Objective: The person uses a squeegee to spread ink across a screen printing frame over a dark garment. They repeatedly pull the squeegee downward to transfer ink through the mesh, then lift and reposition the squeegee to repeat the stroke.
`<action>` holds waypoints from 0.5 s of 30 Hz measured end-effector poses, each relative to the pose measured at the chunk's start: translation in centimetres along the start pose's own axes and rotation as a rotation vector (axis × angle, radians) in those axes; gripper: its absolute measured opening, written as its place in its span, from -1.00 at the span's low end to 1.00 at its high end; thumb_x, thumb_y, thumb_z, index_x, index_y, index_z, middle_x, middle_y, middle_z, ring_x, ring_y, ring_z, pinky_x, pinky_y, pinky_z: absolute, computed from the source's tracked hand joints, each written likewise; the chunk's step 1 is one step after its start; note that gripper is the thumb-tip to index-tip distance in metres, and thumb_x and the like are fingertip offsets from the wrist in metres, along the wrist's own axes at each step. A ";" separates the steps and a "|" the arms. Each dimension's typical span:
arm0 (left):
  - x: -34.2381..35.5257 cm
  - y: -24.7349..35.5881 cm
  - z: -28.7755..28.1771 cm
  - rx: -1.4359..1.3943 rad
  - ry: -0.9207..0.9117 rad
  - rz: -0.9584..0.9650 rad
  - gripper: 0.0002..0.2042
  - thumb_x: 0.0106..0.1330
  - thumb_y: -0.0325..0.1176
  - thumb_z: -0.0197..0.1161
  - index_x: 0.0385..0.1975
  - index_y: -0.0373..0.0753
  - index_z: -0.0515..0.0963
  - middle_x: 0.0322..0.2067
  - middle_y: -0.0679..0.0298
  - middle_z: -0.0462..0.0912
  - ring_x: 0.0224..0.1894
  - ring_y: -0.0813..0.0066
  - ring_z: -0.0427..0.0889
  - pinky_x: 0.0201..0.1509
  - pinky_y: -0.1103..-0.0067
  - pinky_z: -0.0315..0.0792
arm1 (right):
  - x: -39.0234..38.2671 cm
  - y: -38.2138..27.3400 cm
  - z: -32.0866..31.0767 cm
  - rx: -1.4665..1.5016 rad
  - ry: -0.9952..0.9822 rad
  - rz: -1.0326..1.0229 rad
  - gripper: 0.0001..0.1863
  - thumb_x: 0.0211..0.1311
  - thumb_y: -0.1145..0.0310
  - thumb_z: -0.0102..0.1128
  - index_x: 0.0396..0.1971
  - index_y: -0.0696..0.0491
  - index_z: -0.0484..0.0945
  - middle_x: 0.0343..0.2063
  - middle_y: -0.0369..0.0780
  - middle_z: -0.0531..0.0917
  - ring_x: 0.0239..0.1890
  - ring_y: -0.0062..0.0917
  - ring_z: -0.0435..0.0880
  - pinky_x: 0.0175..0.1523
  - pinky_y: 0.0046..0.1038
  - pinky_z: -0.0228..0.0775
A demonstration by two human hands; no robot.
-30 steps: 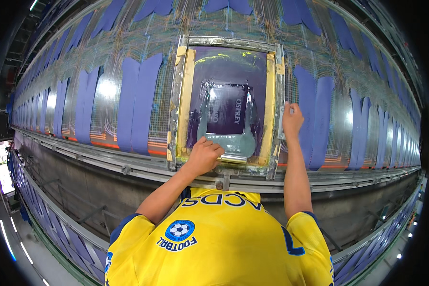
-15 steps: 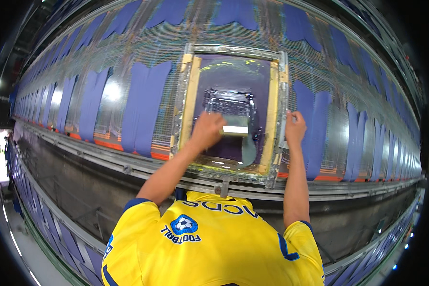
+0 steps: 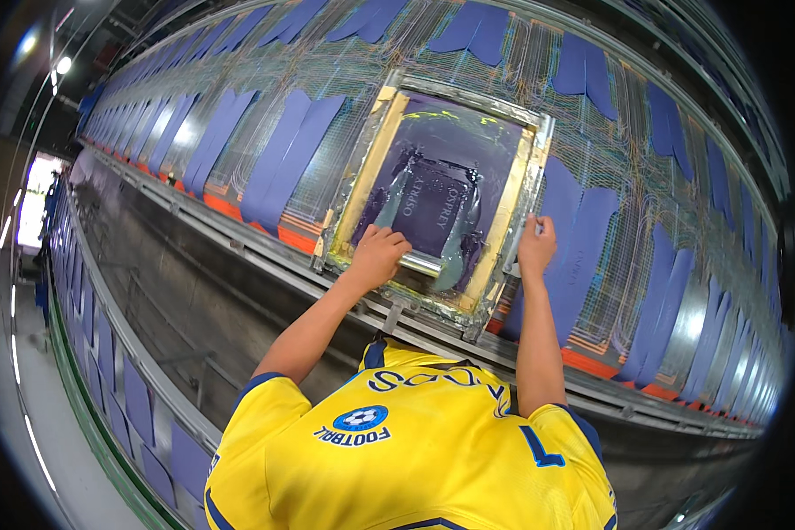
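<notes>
1. A squeegee (image 3: 424, 263) lies inside a taped metal frame (image 3: 468, 102), on the mesh (image 3: 458, 132) near its edge closest to the wearer's yellow shirt (image 3: 433, 442).
2. The left hand (image 3: 379, 256) has its fingers curled over the squeegee's left end, pinching it; the right end sticks out bare.
3. The right hand (image 3: 537, 245) is at the frame's right side, fingers folded in and thumb close to them. Whether they grip the frame or only rest against it, I cannot tell.
4. Grey-green ink (image 3: 455, 252) streaks the mesh around a dark, lettered rectangle. Purple panels (image 3: 291, 150) lie in rows on both sides.
5. For a good stroke, my judgement is: level blade, equal pressure along its length, one steady pull. Held at one end, the blade could tip and leave ink uneven, so a centred grip may help. The frame should be kept from shifting.
6. Hidden: the squeegee's left end under the fingers, its blade edge, and whatever is beneath the mesh. The far panels blur and bend at the rim.
</notes>
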State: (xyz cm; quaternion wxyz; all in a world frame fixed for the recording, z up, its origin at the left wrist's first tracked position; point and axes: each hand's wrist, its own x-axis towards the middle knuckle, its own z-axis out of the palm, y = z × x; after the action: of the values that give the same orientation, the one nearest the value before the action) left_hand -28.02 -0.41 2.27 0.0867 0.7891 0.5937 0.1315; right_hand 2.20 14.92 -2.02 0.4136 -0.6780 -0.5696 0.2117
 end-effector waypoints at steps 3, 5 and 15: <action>0.7 -1.0 0.3 0.014 -0.038 0.063 -0.63 -0.12 -0.52 0.39 -0.23 -0.06 0.66 -0.20 0.45 0.66 -0.02 0.40 0.55 0.11 0.38 0.25 | 0.8 1.4 0.4 -0.013 0.016 0.018 -0.69 0.31 0.13 0.23 -0.35 0.12 0.55 -0.51 0.00 0.62 -0.48 -0.07 0.57 -0.30 -0.20 0.38; 1.6 -2.9 -1.3 0.003 -0.006 0.160 -0.63 -0.13 -0.53 0.39 -0.25 -0.04 0.67 -0.16 0.47 0.67 0.03 0.40 0.54 0.15 0.34 0.22 | 1.0 1.8 1.0 -0.052 0.056 -0.011 -0.70 0.30 0.13 0.24 -0.34 0.11 0.56 -0.52 0.00 0.62 -0.48 -0.07 0.58 -0.31 -0.20 0.38; 13.3 -3.7 2.2 -0.163 -0.161 0.857 -0.86 0.07 -0.45 0.33 -0.38 -0.02 0.64 -0.17 0.55 0.65 0.24 0.39 0.44 0.25 0.17 0.11 | 2.6 -0.1 5.4 -0.118 -0.009 0.120 -0.71 0.31 0.12 0.24 -0.33 0.08 0.59 -0.57 -0.01 0.62 -0.50 -0.06 0.60 -0.31 -0.17 0.40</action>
State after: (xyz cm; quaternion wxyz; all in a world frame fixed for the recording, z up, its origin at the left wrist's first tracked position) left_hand -27.23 13.47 0.53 0.1325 0.9623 0.1918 0.1400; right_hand -1.32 19.10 -4.53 0.3571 -0.7330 -0.5414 0.2054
